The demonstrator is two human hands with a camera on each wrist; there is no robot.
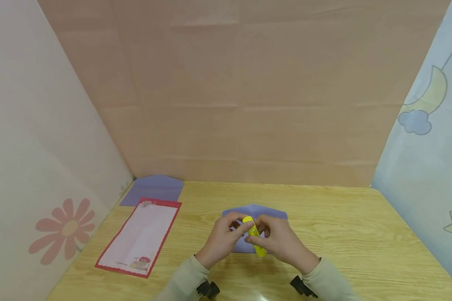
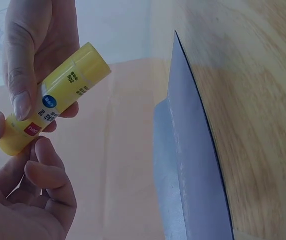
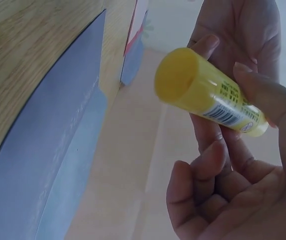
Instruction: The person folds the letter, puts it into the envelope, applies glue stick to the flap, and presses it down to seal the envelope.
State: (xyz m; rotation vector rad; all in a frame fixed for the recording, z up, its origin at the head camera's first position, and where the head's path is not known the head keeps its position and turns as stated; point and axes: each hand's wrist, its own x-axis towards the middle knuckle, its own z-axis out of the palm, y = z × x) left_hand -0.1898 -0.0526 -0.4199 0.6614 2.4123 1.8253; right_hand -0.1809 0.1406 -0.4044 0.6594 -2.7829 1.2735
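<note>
Both hands hold a yellow glue stick (image 1: 254,232) above a purple-blue envelope (image 1: 241,246). My left hand (image 1: 222,240) pinches its upper end between thumb and fingers. Lower down the tube, my right hand (image 1: 282,240) grips it with thumb and fingertips. In the left wrist view the glue stick (image 2: 63,92) shows a red label patch and "20g" print. Its wide end faces the camera in the right wrist view, where a barcode shows on the tube (image 3: 217,100). The envelope lies on the table with its flap (image 3: 78,155) unfolded away from me, pale streaks along the fold.
To the left lies a white sheet with a red border (image 1: 139,238). Behind it, partly covered, is a second purple envelope (image 1: 154,188). Upright panels close in the wooden table (image 1: 342,234): a brown one (image 1: 248,92) at the back and printed ones on both sides.
</note>
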